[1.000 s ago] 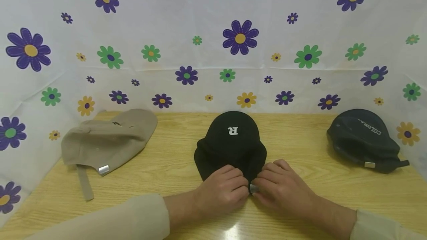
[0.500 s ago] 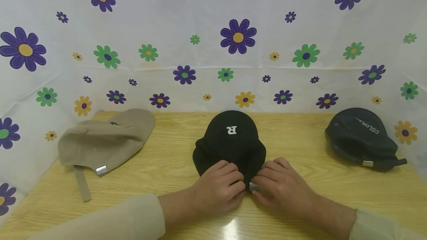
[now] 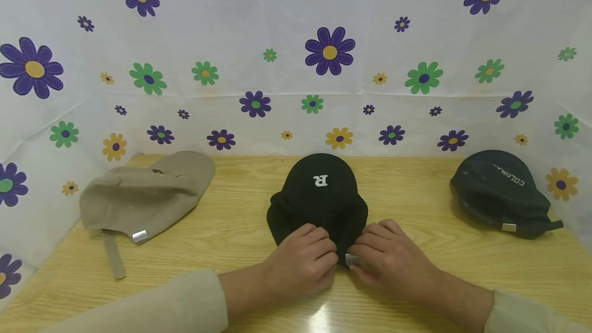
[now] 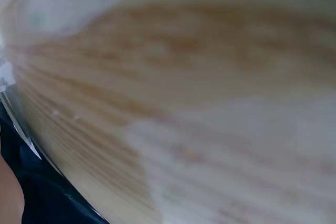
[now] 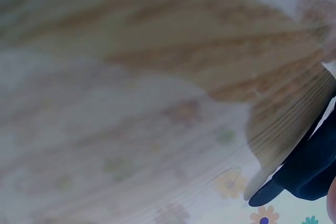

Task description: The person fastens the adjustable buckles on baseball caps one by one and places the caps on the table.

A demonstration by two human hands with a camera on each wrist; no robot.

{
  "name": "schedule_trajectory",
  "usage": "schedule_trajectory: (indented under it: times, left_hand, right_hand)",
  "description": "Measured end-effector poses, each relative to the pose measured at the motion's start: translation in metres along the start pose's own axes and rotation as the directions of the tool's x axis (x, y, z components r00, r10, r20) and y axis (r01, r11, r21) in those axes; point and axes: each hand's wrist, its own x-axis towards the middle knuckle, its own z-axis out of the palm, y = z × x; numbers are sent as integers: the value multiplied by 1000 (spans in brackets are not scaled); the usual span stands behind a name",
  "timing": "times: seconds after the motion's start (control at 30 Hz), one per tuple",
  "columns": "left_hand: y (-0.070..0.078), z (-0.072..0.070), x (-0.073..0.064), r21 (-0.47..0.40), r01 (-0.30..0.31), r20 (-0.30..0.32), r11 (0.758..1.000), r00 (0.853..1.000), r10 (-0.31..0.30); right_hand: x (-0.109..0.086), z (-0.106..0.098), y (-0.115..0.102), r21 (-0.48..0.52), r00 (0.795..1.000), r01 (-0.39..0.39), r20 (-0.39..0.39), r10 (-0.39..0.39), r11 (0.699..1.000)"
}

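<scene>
A black cap point(image 3: 319, 204) with a white letter R lies on the table in the middle of the head view, its back toward me. Curled fingers of my left hand point(image 3: 302, 261) grip its near edge, left of the strap opening. Opposite it, my right hand point(image 3: 393, 258) pinches the strap end beside a silver buckle point(image 3: 351, 259). The strap itself is mostly hidden behind the fingers. In the left wrist view, only a sliver of dark fabric point(image 4: 44, 187) shows at the lower left. A dark cap part point(image 5: 312, 166) appears at the right wrist view's edge; which cap is unclear.
To the left lies a beige cap point(image 3: 143, 199) with its strap hanging loose. On the right rests a dark navy cap point(image 3: 501, 194) with lettering and a metal buckle. A white flowered cloth point(image 3: 287, 24) rises behind the wooden table point(image 3: 240, 220).
The head view has shifted slightly. My left hand has moved a little left, so the gap between the hands is a bit wider. Both keep their grip on the black cap.
</scene>
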Motion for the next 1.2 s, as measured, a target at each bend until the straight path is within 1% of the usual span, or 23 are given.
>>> schedule_trajectory:
  times: [0.1,0.33,0.4,0.6,0.83,1.2]
  left_hand:
    - [0,0,0,2,-7,-8,1000,1000,7]
    - [-1,2,0,25,-41,-52,999,998,42]
    - [-1,2,0,22,-42,-58,999,997,43]
    - [0,3,0,8,-43,-63,999,997,43]
    - [-1,3,0,30,-64,-67,998,996,66]
    - [1,6,0,16,-72,-78,997,994,73]
  right_hand:
    - [0,0,0,-1,1000,2,1,-2,1000]
    - [-1,0,-1,6,1000,-15,22,15,1000]
    - [0,0,-1,4,1000,-10,18,10,1000]
    - [1,1,-1,0,1000,5,6,-5,1000]
    - [1,1,-2,-9,1000,6,5,-6,1000]
    - [1,2,-2,-3,1000,17,7,-17,1000]
